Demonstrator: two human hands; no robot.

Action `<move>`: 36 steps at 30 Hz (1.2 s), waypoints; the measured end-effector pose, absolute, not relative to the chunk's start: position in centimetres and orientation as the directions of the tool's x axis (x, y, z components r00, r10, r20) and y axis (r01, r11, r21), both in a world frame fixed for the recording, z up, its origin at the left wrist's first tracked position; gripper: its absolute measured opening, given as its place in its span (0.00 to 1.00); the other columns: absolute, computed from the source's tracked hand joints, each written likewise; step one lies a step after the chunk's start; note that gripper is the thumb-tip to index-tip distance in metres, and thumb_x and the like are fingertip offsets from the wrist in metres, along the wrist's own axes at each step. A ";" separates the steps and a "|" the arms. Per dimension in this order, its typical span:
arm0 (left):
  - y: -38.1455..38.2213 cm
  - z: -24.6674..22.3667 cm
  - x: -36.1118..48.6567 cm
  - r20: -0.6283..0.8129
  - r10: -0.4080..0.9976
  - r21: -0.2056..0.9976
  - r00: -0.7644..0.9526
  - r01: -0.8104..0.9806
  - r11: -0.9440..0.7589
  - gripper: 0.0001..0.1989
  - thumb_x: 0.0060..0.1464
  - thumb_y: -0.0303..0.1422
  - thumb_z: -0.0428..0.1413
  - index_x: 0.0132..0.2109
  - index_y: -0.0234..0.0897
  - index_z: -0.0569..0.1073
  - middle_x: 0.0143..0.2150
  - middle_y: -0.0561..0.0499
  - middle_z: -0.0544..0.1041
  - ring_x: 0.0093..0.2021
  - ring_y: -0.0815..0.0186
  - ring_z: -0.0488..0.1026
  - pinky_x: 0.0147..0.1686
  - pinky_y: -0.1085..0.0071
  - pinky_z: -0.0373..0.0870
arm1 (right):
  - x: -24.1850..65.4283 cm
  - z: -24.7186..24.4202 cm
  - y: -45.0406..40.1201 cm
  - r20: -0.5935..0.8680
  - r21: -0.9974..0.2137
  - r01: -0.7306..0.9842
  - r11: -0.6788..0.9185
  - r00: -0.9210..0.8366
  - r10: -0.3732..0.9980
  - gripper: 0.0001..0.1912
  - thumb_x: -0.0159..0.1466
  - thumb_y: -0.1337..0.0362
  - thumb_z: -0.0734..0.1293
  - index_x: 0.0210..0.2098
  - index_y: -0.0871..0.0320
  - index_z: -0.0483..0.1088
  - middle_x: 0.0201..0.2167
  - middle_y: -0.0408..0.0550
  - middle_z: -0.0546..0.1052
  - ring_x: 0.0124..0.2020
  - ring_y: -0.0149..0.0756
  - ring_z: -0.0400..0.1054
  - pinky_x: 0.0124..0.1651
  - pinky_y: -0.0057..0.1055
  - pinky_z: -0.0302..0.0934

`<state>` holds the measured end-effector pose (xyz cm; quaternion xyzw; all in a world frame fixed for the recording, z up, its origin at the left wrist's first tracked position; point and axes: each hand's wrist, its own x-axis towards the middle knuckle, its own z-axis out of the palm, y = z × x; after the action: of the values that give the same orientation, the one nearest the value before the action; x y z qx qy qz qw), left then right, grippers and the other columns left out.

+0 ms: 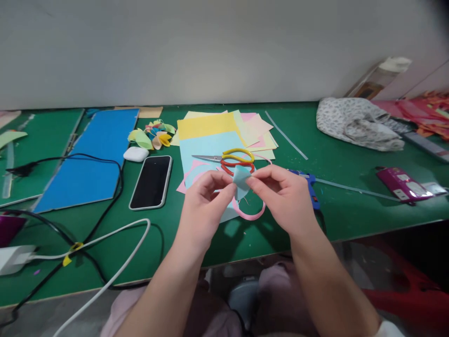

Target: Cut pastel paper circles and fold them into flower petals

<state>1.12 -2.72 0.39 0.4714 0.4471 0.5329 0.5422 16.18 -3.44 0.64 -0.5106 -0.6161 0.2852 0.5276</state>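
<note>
A small piece of light blue paper [241, 181] is pinched between both hands above the table. My left hand [210, 196] grips its left edge with thumb and forefinger, and my right hand [280, 192] has the right edge. Just behind the paper lie scissors [237, 157] with one yellow and one red handle, blades pointing left. Under my hands a curved pink paper strip [250, 216] shows in part. Beneath these are coloured sheets [206, 131], yellow and light blue on top. Partly hidden by my right hand is a blue glue gun [313, 189].
Left of the sheets are a phone [151, 182], a white earbud case [136, 154], folded paper pieces [152, 135] and a blue board [91, 159]. Cables [115, 229] cross the left front. A floral cloth [354, 124], a purple device [403, 184] and a bottle [380, 77] stand right.
</note>
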 end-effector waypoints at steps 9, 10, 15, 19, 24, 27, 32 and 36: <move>-2.5 -0.1 1.0 -0.005 1.000 0.983 0.017 -0.184 0.008 0.05 0.47 0.27 0.62 0.27 0.37 0.73 0.26 0.57 0.72 0.28 0.73 0.68 0.31 0.76 0.66 | 16.2 0.6 -3.6 0.409 -0.844 0.395 0.363 0.034 0.912 0.05 0.61 0.68 0.69 0.29 0.55 0.73 0.27 0.39 0.77 0.29 0.30 0.71 0.34 0.28 0.66; -2.4 -0.1 0.9 -0.015 1.000 0.985 0.005 -0.172 0.016 0.05 0.46 0.27 0.62 0.27 0.37 0.73 0.26 0.56 0.73 0.28 0.72 0.69 0.31 0.76 0.67 | 16.3 0.7 -3.5 0.405 -0.846 0.395 0.357 0.042 0.913 0.05 0.61 0.68 0.69 0.28 0.55 0.73 0.27 0.39 0.77 0.29 0.30 0.71 0.34 0.28 0.66; -2.4 0.6 0.7 0.016 0.994 0.984 -0.105 -0.174 -0.035 0.04 0.46 0.28 0.62 0.29 0.37 0.73 0.29 0.53 0.76 0.34 0.68 0.73 0.34 0.73 0.69 | 16.8 0.8 -3.3 0.338 -0.893 0.349 0.286 0.097 0.936 0.04 0.60 0.67 0.70 0.28 0.56 0.73 0.25 0.39 0.77 0.26 0.30 0.71 0.31 0.28 0.67; -2.6 0.7 0.9 0.106 0.994 0.973 0.033 -0.208 -0.097 0.18 0.47 0.26 0.63 0.46 0.42 0.72 0.33 0.54 0.77 0.36 0.68 0.75 0.33 0.75 0.72 | 16.7 0.8 -3.4 0.304 -0.905 0.322 0.278 0.033 0.952 0.04 0.59 0.67 0.70 0.28 0.56 0.73 0.26 0.39 0.77 0.27 0.29 0.71 0.31 0.25 0.67; -2.7 0.3 1.2 0.172 0.982 0.970 0.073 -0.186 -0.156 0.24 0.48 0.24 0.62 0.52 0.44 0.69 0.30 0.58 0.75 0.31 0.74 0.74 0.32 0.79 0.71 | 16.2 0.9 -3.5 0.243 -0.899 0.375 0.226 -0.004 0.970 0.05 0.60 0.65 0.70 0.27 0.57 0.73 0.26 0.41 0.77 0.27 0.31 0.71 0.30 0.27 0.67; -2.4 0.1 1.0 0.148 0.989 0.974 0.026 -0.177 -0.141 0.21 0.47 0.24 0.62 0.49 0.42 0.71 0.27 0.58 0.73 0.27 0.75 0.71 0.29 0.80 0.69 | 16.0 0.7 -3.5 0.260 -0.881 0.406 0.243 -0.013 0.965 0.05 0.60 0.65 0.70 0.28 0.56 0.74 0.27 0.42 0.78 0.29 0.34 0.73 0.32 0.29 0.68; -1.7 -0.2 0.2 -0.056 0.998 0.939 -0.022 -0.340 0.045 0.19 0.44 0.24 0.64 0.46 0.41 0.74 0.24 0.60 0.67 0.23 0.77 0.64 0.25 0.82 0.64 | 16.3 0.3 -3.4 0.481 -0.738 0.450 0.504 -0.173 0.859 0.11 0.64 0.68 0.67 0.46 0.53 0.73 0.41 0.46 0.79 0.42 0.35 0.74 0.45 0.34 0.70; -1.5 0.0 0.1 -0.146 0.989 0.886 -0.005 -0.446 0.129 0.18 0.41 0.23 0.64 0.43 0.39 0.76 0.23 0.60 0.64 0.23 0.79 0.62 0.25 0.83 0.62 | 16.1 0.2 -3.3 0.655 -0.479 0.554 0.680 -0.290 0.698 0.12 0.65 0.74 0.64 0.43 0.55 0.75 0.45 0.52 0.76 0.47 0.38 0.71 0.47 0.37 0.69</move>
<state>0.15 -1.46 0.00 0.3263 0.4162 0.5738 0.6253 16.14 -3.34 0.17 -0.3917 -0.7990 0.0797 0.4492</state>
